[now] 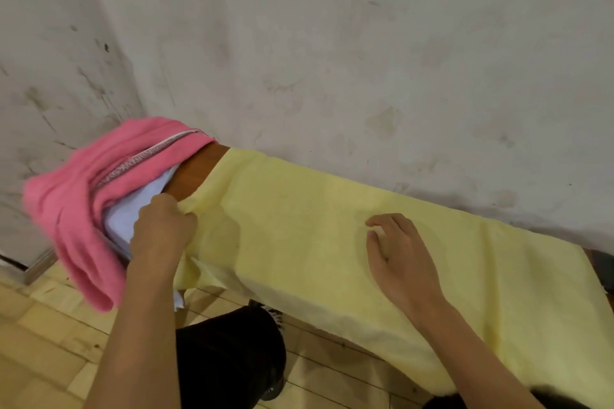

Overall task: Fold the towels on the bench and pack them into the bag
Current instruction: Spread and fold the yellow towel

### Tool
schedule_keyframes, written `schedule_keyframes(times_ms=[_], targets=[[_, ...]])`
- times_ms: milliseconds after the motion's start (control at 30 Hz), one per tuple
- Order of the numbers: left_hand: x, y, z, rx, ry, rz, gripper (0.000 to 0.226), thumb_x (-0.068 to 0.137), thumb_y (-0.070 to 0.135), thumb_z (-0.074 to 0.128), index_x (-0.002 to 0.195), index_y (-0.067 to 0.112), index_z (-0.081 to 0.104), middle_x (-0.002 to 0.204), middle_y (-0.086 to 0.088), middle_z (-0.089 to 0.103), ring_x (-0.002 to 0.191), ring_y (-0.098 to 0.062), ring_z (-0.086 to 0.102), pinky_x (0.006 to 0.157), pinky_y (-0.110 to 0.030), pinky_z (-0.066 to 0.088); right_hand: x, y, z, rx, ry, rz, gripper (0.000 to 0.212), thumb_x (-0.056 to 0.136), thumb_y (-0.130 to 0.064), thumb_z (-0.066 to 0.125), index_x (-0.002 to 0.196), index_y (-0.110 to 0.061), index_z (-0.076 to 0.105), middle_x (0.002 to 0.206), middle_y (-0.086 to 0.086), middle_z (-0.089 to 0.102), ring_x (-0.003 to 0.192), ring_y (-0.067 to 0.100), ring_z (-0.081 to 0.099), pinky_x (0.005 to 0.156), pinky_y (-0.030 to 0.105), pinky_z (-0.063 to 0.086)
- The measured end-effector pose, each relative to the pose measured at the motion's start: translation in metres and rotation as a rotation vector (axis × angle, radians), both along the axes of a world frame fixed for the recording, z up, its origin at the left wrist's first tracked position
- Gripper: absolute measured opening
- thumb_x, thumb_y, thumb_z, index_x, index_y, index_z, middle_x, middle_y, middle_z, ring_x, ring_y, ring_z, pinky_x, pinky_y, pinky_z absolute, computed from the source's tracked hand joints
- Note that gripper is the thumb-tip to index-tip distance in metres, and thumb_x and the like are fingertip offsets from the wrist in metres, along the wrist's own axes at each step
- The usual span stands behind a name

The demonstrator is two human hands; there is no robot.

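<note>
Yellow towel (pixel 332 226) spread over wooden bench (pixel 196 173) by stained wall (pixel 332 43), left hand (pixel 162 226) pinching its edge, right hand (pixel 402 252) relaxed on top

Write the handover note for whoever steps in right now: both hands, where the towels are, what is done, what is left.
Left hand: grips the left end of the yellow towel.
Right hand: rests open and flat on the middle of the yellow towel.
Yellow towel: spread flat along the bench, near edge hanging over the front; not yet folded.
Pink towel: heaped at the bench's left end over a white towel, both unfolded.
Bag: not in view.
Done: yellow towel laid out.
Left: fold all three towels, then pack them.
</note>
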State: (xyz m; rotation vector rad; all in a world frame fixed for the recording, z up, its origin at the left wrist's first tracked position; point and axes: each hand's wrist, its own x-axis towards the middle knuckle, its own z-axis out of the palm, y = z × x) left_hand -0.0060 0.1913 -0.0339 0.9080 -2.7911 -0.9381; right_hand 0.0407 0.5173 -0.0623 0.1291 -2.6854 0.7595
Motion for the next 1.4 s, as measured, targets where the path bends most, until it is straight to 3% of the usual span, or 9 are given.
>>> schedule_keyframes(times_ms=[133,267,467,667,833,967,1133,1300,1400], targets=[[0.001,0.008,0.009,0.125,0.143,-0.110,0.033,0.089,0.022,0.067,0.118,0.008,0.060,0.111,-0.011,0.059,0.110,-0.035,0.055,0.084,-0.037,0.042,-0.042,-0.047,0.015,-0.145,-0.137,0.117,0.022,0.096,-0.023,0.052,0.115,-0.026,0.059,0.108,-0.010,0.060,0.103,0.011,0.058,0.086,0.037,0.051],[0.007,0.026,0.019,0.316,0.282,-0.362,0.009,0.093,0.019,0.065,0.097,0.026,0.063,0.082,0.021,0.065,0.074,0.004,0.057,0.063,-0.009,0.042,-0.088,-0.110,0.035,-0.303,-0.251,0.203,0.023,0.096,-0.028,0.055,0.117,-0.021,0.062,0.102,-0.002,0.067,0.094,0.012,0.062,0.083,0.030,0.050],[0.007,0.042,0.019,0.449,0.200,-0.759,0.028,0.097,0.014,0.057,0.106,0.036,0.072,0.096,0.000,0.073,0.089,-0.024,0.067,0.081,-0.044,0.054,-0.138,-0.169,0.068,-0.268,-0.610,0.126,0.086,0.081,-0.053,0.075,0.144,-0.007,0.039,0.136,0.005,0.052,0.125,0.022,0.051,0.086,0.028,0.042],[0.009,0.068,0.019,0.465,0.037,-0.973,0.035,0.101,0.027,0.051,0.131,0.041,0.060,0.119,0.018,0.067,0.111,-0.008,0.062,0.097,-0.041,0.052,-0.161,-0.155,0.051,0.022,-0.521,0.057,0.030,0.088,-0.011,0.062,0.116,-0.007,0.054,0.116,0.012,0.055,0.106,0.031,0.058,0.073,0.029,0.041],[0.012,0.089,0.025,0.515,0.019,-1.013,0.034,0.101,0.029,0.052,0.132,0.038,0.060,0.116,0.013,0.069,0.105,-0.010,0.065,0.094,-0.041,0.054,-0.156,-0.125,0.055,-0.084,-0.551,0.036,0.051,0.088,-0.028,0.071,0.128,-0.005,0.049,0.124,0.008,0.054,0.109,0.025,0.054,0.084,0.032,0.045],[0.019,0.115,0.026,0.498,0.012,-1.075,0.040,0.095,0.037,0.055,0.135,0.040,0.055,0.119,0.006,0.068,0.107,-0.024,0.065,0.092,-0.047,0.053,-0.148,-0.100,0.059,0.187,-0.601,0.096,0.059,0.082,-0.022,0.076,0.131,-0.009,0.045,0.124,0.006,0.052,0.110,0.026,0.056,0.086,0.033,0.050],[0.022,0.140,0.029,0.542,0.011,-1.102,0.051,0.090,0.034,0.064,0.138,0.041,0.049,0.135,0.022,0.054,0.117,0.000,0.055,0.101,-0.029,0.047,-0.140,-0.051,0.062,0.122,-0.396,-0.065,0.029,0.092,-0.010,0.051,0.120,-0.008,0.056,0.120,0.012,0.056,0.106,0.032,0.058,0.081,0.037,0.051],[0.024,0.160,0.039,0.560,-0.071,-1.201,0.064,0.091,0.022,0.068,0.143,0.044,0.038,0.132,0.032,0.045,0.117,0.023,0.040,0.091,0.000,0.033,-0.123,0.018,0.064,0.157,-0.496,-0.145,0.053,0.080,-0.021,0.075,0.126,-0.008,0.051,0.124,0.013,0.055,0.108,0.030,0.059,0.085,0.037,0.053],[0.029,0.182,0.043,0.664,-0.158,-1.258,0.060,0.088,0.026,0.070,0.141,0.037,0.044,0.130,0.016,0.059,0.123,0.001,0.053,0.105,-0.020,0.040,-0.111,0.053,0.068,0.178,-0.469,-0.209,0.056,0.082,-0.010,0.070,0.131,-0.009,0.046,0.122,0.014,0.055,0.104,0.032,0.060,0.080,0.038,0.053]])
